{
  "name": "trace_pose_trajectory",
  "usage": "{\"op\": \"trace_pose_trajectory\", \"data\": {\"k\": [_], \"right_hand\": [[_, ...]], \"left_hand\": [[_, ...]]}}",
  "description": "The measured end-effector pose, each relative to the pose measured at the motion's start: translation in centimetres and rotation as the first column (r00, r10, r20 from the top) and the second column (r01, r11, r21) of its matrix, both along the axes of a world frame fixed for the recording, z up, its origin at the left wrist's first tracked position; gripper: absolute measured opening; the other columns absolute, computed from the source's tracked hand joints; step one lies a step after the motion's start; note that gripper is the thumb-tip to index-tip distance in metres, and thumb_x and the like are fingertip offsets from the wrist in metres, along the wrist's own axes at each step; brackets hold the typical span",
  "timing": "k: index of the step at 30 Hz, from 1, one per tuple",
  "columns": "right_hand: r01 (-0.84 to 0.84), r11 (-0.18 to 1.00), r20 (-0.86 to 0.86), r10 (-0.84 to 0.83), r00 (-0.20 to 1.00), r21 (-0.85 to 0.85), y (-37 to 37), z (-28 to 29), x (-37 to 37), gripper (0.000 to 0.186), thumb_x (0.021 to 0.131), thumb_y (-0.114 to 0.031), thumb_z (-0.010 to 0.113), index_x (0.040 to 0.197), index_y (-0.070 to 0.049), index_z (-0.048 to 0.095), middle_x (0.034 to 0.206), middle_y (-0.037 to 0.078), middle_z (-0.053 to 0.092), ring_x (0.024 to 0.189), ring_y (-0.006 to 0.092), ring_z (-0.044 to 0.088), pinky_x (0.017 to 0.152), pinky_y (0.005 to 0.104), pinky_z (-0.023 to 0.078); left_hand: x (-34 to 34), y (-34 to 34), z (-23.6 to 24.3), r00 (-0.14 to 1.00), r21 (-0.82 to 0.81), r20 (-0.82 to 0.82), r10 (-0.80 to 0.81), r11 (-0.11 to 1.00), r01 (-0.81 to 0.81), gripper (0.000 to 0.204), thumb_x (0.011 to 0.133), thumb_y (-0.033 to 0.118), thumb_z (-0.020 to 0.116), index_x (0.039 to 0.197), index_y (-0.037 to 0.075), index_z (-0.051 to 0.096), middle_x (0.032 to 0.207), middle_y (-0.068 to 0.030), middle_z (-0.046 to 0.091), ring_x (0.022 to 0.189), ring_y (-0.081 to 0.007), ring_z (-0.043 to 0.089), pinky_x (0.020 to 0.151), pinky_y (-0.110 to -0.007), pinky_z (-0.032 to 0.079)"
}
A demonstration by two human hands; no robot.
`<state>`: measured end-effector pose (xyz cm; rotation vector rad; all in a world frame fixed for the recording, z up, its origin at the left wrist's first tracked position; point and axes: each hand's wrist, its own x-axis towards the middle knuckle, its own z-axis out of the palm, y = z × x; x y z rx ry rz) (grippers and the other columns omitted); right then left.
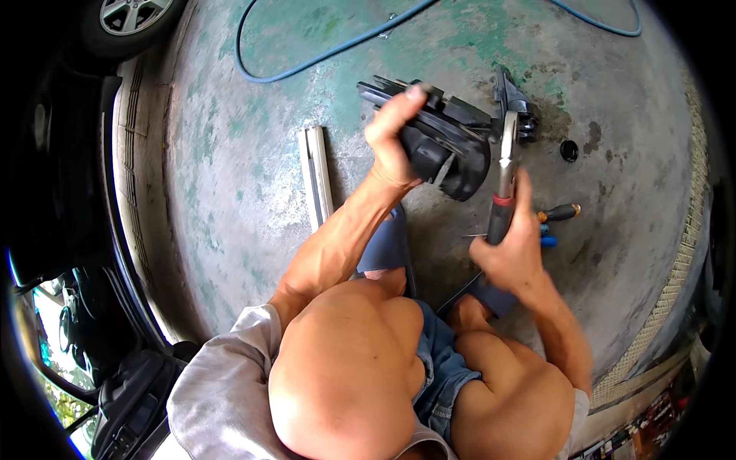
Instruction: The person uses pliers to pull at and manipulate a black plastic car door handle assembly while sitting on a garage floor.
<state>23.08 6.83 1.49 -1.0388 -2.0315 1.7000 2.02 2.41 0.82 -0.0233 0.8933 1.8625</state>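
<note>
My left hand [395, 138] grips a bulky black plastic car part [448, 142], thumb over its upper side, holding it up off the floor. My right hand [512, 249] is wrapped round the black grip of a silver metal hand tool [507, 157] with a red band. The tool points away from me, its head by the right end of the part; I cannot tell whether they touch. The tool's exact kind is unclear. Beyond its head, another black plastic piece [515, 100] lies on the floor.
A black round cap [569, 150] and a screwdriver [560, 213] lie right, near a blue-handled tool [547, 241]. A pale metal bar [315, 176] lies left. A blue hose [337, 57] curves across the far floor. A dark car [57, 169] stands left, a wheel [130, 19] far left.
</note>
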Motion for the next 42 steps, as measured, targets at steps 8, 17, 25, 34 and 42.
{"op": "trace_pose_trajectory", "data": {"k": [8, 17, 25, 34, 42], "right_hand": [[-0.233, -0.17, 0.279, 0.337, 0.899, 0.958, 13.5, 3.2, 0.8, 0.067, 0.078, -0.005, 0.065, 0.143, -0.005, 0.046, 0.074, 0.005, 0.044, 0.062, 0.0222, 0.043, 0.058, 0.0369, 0.036], [-0.396, -0.318, 0.491, 0.327, 0.807, 0.862, 14.9, 6.9, 0.9, 0.074, 0.07, -0.002, 0.066, 0.141, 0.0, 0.046, 0.083, 0.01, 0.051, 0.068, 0.0257, 0.047, 0.06, 0.0399, 0.038], [-0.19, 0.589, 0.218, 0.024, 0.976, 0.786, 5.8, 2.6, 3.6, 0.106, 0.054, 0.002, 0.073, 0.15, 0.007, 0.028, 0.112, 0.026, 0.06, 0.091, 0.0426, 0.061, 0.083, 0.045, 0.05], [-0.045, 0.998, 0.272, 0.03, 0.962, 0.05, -1.9, 3.8, 1.7, 0.1, 0.064, -0.003, 0.067, 0.151, 0.007, 0.02, 0.112, 0.027, 0.065, 0.104, 0.0422, 0.065, 0.093, 0.0409, 0.049], [-0.038, 0.999, 0.266, 0.035, 0.963, 0.006, -2.2, 3.7, 2.6, 0.097, 0.062, 0.002, 0.063, 0.151, 0.006, 0.024, 0.104, 0.02, 0.062, 0.089, 0.0309, 0.063, 0.086, 0.0354, 0.05]], "left_hand": [[1.6, -1.2, -2.5, 0.82, -0.005, 0.551, -0.154, 0.982, 0.188, 0.018, 0.093, 0.023, 0.062, 0.088, 0.006, 0.066, 0.079, -0.0107, 0.071, 0.069, -0.0258, 0.072, 0.066, -0.04, 0.061], [-1.0, 0.1, -0.4, 0.817, -0.074, 0.477, -0.325, 0.911, 0.406, 0.026, 0.094, 0.033, 0.063, 0.088, 0.008, 0.066, 0.079, -0.007, 0.071, 0.073, -0.0218, 0.071, 0.071, -0.038, 0.059], [-2.3, -3.5, 0.1, 0.708, -0.406, -0.284, -0.646, 0.75, 0.522, 0.077, 0.093, 0.065, 0.052, 0.129, -0.002, 0.055, 0.116, -0.0191, 0.066, 0.101, -0.0325, 0.069, 0.084, -0.041, 0.059], [-5.0, -0.4, 4.4, -0.138, -0.364, -0.93, -0.341, 0.907, 0.214, 0.11, 0.051, 0.039, 0.099, 0.142, 0.005, 0.046, 0.129, -0.0128, 0.061, 0.124, -0.0278, 0.057, 0.11, -0.042, 0.041], [-6.3, 0.1, 4.8, -0.075, -0.558, -0.795, -0.603, 0.676, 0.48, 0.097, 0.062, 0.027, 0.094, 0.141, 0.005, 0.043, 0.113, -0.015, 0.07, 0.111, -0.0293, 0.066, 0.096, -0.038, 0.05]]}}
